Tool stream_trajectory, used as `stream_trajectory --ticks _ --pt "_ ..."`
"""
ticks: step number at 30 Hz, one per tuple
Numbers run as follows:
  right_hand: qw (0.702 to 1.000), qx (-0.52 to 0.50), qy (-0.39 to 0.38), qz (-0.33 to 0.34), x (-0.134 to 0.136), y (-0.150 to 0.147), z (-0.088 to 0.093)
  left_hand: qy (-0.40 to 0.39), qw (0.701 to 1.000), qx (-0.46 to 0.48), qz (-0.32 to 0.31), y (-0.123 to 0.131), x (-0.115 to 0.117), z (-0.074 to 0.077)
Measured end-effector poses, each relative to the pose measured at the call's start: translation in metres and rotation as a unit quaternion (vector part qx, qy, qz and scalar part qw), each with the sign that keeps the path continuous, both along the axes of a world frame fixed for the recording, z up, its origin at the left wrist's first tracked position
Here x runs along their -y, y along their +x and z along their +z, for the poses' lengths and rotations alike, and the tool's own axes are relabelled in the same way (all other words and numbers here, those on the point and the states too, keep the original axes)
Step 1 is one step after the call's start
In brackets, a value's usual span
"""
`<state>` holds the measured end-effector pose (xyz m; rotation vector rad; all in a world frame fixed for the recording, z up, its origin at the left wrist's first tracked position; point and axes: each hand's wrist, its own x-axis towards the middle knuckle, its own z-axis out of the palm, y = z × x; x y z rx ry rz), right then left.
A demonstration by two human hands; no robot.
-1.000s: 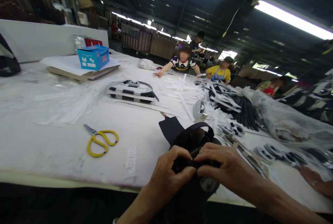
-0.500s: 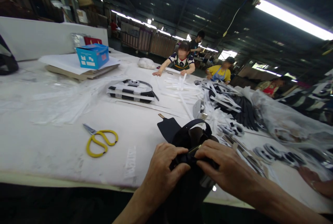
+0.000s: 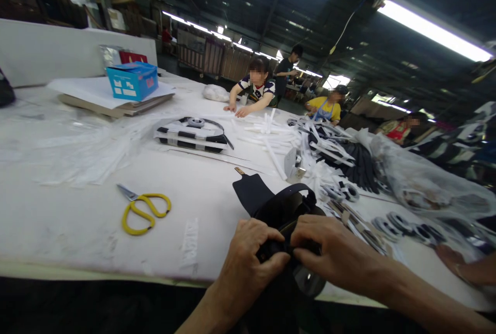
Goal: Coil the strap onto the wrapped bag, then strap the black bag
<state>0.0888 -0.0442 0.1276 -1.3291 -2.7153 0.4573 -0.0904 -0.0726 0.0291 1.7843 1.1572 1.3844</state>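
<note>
A black bag (image 3: 277,208) with a curved strap and a flap with a gold-coloured tip lies at the near edge of the white table. My left hand (image 3: 251,261) pinches the bag's near edge between thumb and fingers. Close beside it, my right hand (image 3: 329,248) grips the same dark edge, thumb below and fingers on top. The fingertips of both hands nearly meet. What lies right between them is dark and hard to make out. Yellow-handled scissors (image 3: 145,210) rest on the table to the left.
A blue box (image 3: 134,81) sits on stacked boards at the back left. Beyond the bag lie a wrapped black-and-white bundle (image 3: 191,135), white strips (image 3: 267,132), and rolls (image 3: 395,225). Another person's hand (image 3: 449,259) rests at the right edge. Several people are across the table.
Both hands stay on the bag, whose near part has tilted to show a shiny round surface below my right hand. The person opposite has drawn both hands closer together. The view has shifted slightly.
</note>
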Motion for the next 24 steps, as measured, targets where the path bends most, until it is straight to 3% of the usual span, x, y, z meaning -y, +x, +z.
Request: stream_trajectory --ticks 4,8,14,19,24 --pt "0.993 -0.062 -0.085 -0.059 0.001 -0.001 -0.007 -0.029 0.999 0.041 -0.018 0.003 0.002 -0.005" --pt "0.991 -0.118 -0.058 -0.029 0.004 0.001 -0.012 -0.055 0.996 0.063 -0.035 0.002 0.004 -0.004" --pt "0.982 -0.107 -0.122 -0.097 0.005 0.004 -0.003 -0.035 0.995 0.085 -0.029 0.001 0.005 -0.002" --pt "0.984 -0.112 -0.12 -0.07 0.003 -0.003 0.0 -0.039 0.991 0.111 -0.057 0.002 0.005 -0.007" --pt "0.974 -0.104 -0.194 -0.054 -0.01 -0.004 0.01 -0.035 0.988 0.133 -0.067 -0.005 0.008 -0.011"
